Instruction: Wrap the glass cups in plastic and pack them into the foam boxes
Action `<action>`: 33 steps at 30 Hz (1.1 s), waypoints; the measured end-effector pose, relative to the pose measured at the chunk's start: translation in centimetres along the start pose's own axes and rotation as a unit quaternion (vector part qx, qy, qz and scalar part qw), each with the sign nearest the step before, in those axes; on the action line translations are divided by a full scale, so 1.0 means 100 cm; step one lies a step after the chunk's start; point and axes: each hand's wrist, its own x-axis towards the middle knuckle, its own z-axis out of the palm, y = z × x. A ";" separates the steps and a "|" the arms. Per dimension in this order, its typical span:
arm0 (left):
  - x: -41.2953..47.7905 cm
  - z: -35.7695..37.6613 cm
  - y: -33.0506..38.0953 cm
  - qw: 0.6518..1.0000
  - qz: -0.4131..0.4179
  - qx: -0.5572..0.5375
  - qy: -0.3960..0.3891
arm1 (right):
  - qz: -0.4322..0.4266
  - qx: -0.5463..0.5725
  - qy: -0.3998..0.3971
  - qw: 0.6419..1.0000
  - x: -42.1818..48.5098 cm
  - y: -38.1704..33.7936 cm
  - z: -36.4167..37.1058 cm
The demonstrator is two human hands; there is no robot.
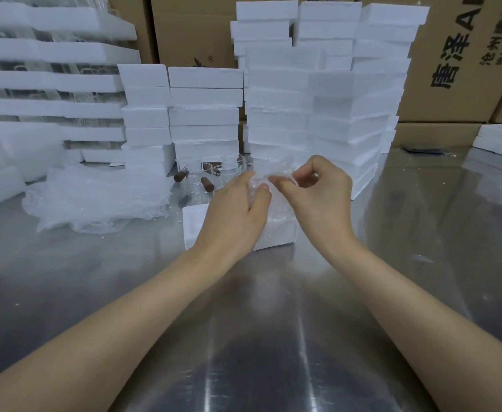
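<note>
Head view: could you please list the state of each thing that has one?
wrapped cup, covered in plastic, over the foam box.
left hand, grips the wrapped cup.
right hand, pinches its wrap.
foam box, open, lidless.
bare cups, upright, unwrapped.
stacked boxes, closed.

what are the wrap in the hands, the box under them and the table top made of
Wrap: clear, glossy bubble plastic, by its crinkles and small air pockets. Box: white expanded foam, matt, with grainy, crumbly edges. Table top: probably stainless steel, brushed; it shows streaked reflections.
</note>
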 end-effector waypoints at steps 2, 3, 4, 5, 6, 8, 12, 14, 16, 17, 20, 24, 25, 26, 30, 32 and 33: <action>0.000 -0.001 0.001 1.000 0.006 0.007 0.000 | 0.004 -0.002 0.001 1.000 0.001 0.000 -0.001; 0.000 -0.001 0.001 1.000 0.006 0.007 -0.002 | 0.006 -0.003 0.001 1.000 0.001 -0.001 -0.002; 0.000 -0.001 0.001 1.000 0.006 0.008 -0.004 | 0.008 -0.005 -0.001 1.000 0.002 -0.001 -0.002; 0.001 -0.001 0.001 1.000 0.007 0.011 -0.008 | 0.011 -0.008 -0.003 1.000 0.002 0.000 -0.002; 0.001 -0.001 0.000 1.000 0.009 0.016 -0.014 | 0.013 -0.011 -0.007 1.000 0.001 0.000 -0.002; 0.002 0.000 -0.003 0.999 0.020 0.034 -0.024 | 0.017 -0.011 -0.014 1.000 -0.001 0.000 -0.001; -0.001 0.003 -0.004 0.997 0.033 0.070 -0.014 | 0.021 -0.001 -0.023 1.000 -0.003 -0.001 -0.003; -0.002 0.004 -0.004 0.997 0.035 0.066 -0.018 | 0.025 -0.006 -0.030 0.999 -0.004 -0.001 -0.002; 0.000 0.004 -0.002 0.998 0.043 0.047 -0.022 | 0.046 0.001 -0.045 0.998 -0.006 -0.002 0.000; 0.000 0.004 -0.001 0.998 0.046 0.034 -0.028 | 0.060 0.014 -0.052 0.997 -0.006 -0.002 0.001; 0.003 0.004 -0.001 0.996 0.012 -0.037 -0.082 | 0.074 0.052 -0.071 0.993 -0.004 -0.006 -0.001; 0.007 0.009 -0.007 0.993 -0.058 -0.080 -0.058 | 0.039 0.041 -0.144 0.988 -0.009 -0.012 0.002; 0.010 0.006 -0.009 0.995 -0.057 -0.080 -0.034 | 0.030 0.033 -0.168 0.985 -0.011 -0.013 0.003; 0.012 0.003 -0.011 0.994 -0.057 -0.087 -0.014 | 0.023 0.028 -0.190 0.981 -0.013 -0.015 0.004; 0.017 -0.007 -0.015 0.996 -0.058 -0.053 0.033 | 0.029 0.054 -0.194 0.979 -0.011 -0.015 0.004; 0.014 -0.007 -0.013 0.997 -0.033 -0.040 0.065 | 0.089 0.093 -0.161 0.979 -0.009 -0.012 0.003; 0.012 -0.006 -0.013 0.996 -0.023 -0.035 0.075 | 0.146 0.141 -0.145 0.968 -0.008 -0.011 0.002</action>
